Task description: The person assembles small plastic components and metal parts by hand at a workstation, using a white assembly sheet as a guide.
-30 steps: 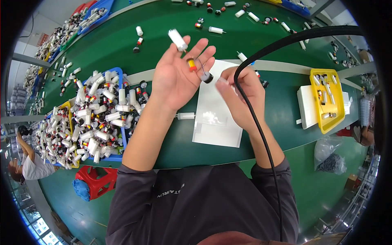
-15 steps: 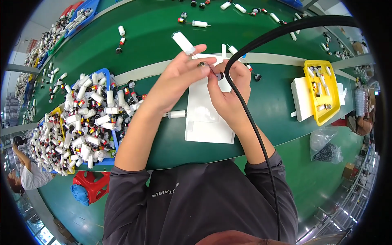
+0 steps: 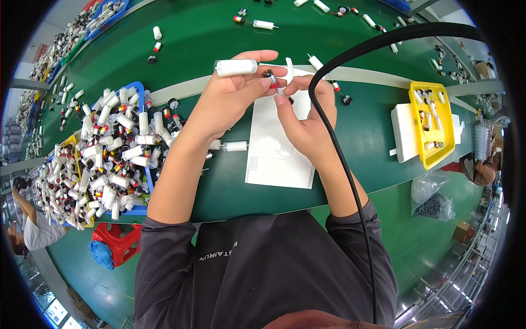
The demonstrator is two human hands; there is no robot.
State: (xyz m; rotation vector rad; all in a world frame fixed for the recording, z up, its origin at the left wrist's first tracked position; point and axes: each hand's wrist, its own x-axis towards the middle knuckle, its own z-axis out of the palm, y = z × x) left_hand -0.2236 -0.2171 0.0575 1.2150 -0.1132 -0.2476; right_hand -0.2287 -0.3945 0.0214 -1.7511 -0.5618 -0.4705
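A white cylinder with clear ends [image 3: 235, 67] lies nearly level across the fingers of my left hand [image 3: 223, 107]. Between that hand's thumb and fingers is a small part with a black end and a red band [image 3: 272, 79]. My right hand [image 3: 308, 123] has thumb and forefinger closed together just right of the part, and its fingertips seem to meet the part's lower end. What exactly sits in that pinch is too small to make out. Under both hands lies a white sheet [image 3: 279, 174], and another white cylinder [image 3: 236, 146] rests at its left edge.
At left, a blue bin [image 3: 146, 109] and a yellow bin [image 3: 87, 219] overflow with similar pieces. On the right stand a yellow tray [image 3: 435, 152] and a white stack [image 3: 404, 131]. A black cable [image 3: 350, 53] arches over my right arm. More loose cylinders [image 3: 263, 24] lie beyond.
The white cylinder in my left hand has swung from slanted to nearly level and shifted left. The small part has turned, so its red band now shows between my hands.
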